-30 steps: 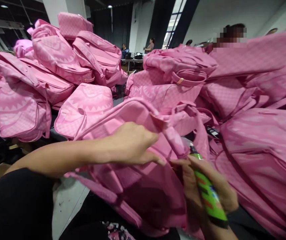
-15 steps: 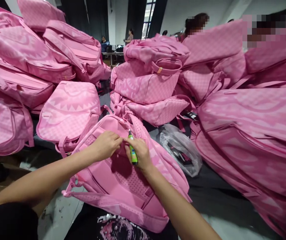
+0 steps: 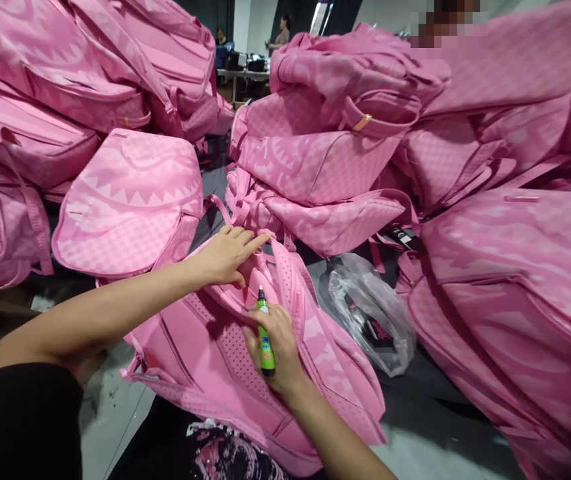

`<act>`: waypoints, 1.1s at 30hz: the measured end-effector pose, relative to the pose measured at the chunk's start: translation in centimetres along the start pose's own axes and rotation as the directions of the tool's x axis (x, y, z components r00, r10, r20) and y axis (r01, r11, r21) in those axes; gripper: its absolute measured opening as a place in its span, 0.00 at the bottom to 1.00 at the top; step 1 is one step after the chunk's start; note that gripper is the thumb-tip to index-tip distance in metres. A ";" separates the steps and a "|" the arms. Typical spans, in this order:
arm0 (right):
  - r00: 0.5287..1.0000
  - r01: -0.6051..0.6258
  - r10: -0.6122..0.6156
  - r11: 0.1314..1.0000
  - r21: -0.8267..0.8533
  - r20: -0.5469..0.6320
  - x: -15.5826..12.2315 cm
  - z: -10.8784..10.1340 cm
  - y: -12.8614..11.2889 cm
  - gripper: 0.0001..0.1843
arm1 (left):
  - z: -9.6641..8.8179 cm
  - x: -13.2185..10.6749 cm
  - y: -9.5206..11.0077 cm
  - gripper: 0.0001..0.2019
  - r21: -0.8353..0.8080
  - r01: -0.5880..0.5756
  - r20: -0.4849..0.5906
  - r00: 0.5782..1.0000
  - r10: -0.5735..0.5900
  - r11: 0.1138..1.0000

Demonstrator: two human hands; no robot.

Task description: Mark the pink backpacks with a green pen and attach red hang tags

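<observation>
A pink backpack lies back-panel up on the table right in front of me. My left hand rests on its top edge near the handle, fingers stretched out flat. My right hand lies on the perforated back padding, fingers closed round a small green lighter that points up toward the shoulder straps.
Piles of pink backpacks surround me on the left, at the back and on the right. A crumpled clear plastic bag lies to the right of my backpack. People stand at a table far behind.
My left hand has moved from the middle of the backpack up to its top edge and flattened out. My right hand with the lighter has slid slightly lower on the back panel.
</observation>
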State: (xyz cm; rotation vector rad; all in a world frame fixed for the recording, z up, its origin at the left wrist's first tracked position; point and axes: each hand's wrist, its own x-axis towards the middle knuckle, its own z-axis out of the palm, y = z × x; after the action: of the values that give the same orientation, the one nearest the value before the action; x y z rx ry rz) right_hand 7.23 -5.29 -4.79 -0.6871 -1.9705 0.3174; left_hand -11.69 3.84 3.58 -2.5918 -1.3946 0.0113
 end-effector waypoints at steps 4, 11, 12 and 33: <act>0.999 0.001 0.000 1.000 0.024 -0.054 0.4 0.3 2.4 0.23 | 0.1 -0.6 0.8 0.64 0.065 0.020 0.002 1.000 -0.020 0.998; 0.999 -0.049 0.049 0.998 0.038 -0.009 0.2 0.1 2.9 0.20 | 1.9 0.6 1.4 0.60 0.068 0.068 0.017 0.997 -0.069 0.995; 0.999 -0.035 0.035 0.999 0.029 0.015 0.1 -0.1 3.0 0.20 | 2.1 0.6 1.4 0.58 0.071 0.068 0.005 0.998 -0.068 0.995; 0.792 -0.287 0.558 0.699 -0.655 0.247 5.4 3.1 7.6 0.52 | 4.1 1.7 1.6 0.54 0.065 0.144 0.151 0.977 -0.152 0.988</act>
State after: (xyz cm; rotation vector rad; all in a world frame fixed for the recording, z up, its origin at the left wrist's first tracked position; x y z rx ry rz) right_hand 5.14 4.18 -6.11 -1.6377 -2.3299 0.1300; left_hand -9.88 5.07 -0.60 -2.4833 -1.6140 0.2302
